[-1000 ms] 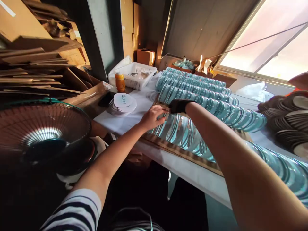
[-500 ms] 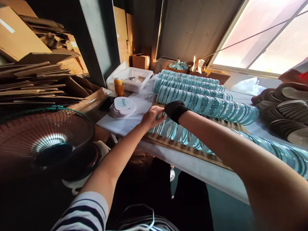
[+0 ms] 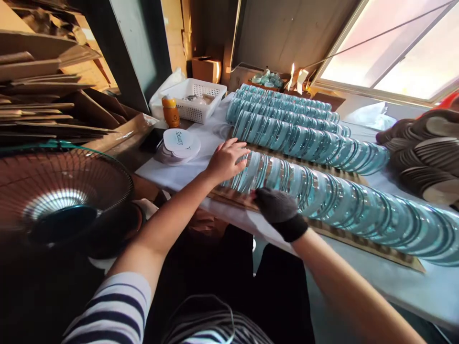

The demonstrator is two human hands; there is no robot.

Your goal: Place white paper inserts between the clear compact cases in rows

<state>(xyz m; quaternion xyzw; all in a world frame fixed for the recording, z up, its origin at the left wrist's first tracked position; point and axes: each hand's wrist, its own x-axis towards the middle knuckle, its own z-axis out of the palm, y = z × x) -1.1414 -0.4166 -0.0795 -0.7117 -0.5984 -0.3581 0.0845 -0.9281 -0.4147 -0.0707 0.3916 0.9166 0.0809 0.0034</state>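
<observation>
Well, from my remote seat, the fan (image 3: pixel 68 191) fills the far left, its rim close to the left corner of the white table (image 3: pixel 435 289). Tabletop shows between the printed white discs (image 3: pixel 179 141) and my bare left hand (image 3: pixel 226 162), fingers loosely spread at the left end of the front glass row (image 3: pixel 322 196), which lies along the table's near edge on a cardboard strip (image 3: pixel 376 249). My gloved right hand (image 3: pixel 278 210) is at the row's near side, fingers curled and blurred; I can't tell whether they grip anything. A narrow gap parts the second glass row (image 3: pixel 308 141) from the front one; stacked round pieces (image 3: pixel 430 157) bound the right. Half a second ago, my right hand was up beside the left fingers.
</observation>
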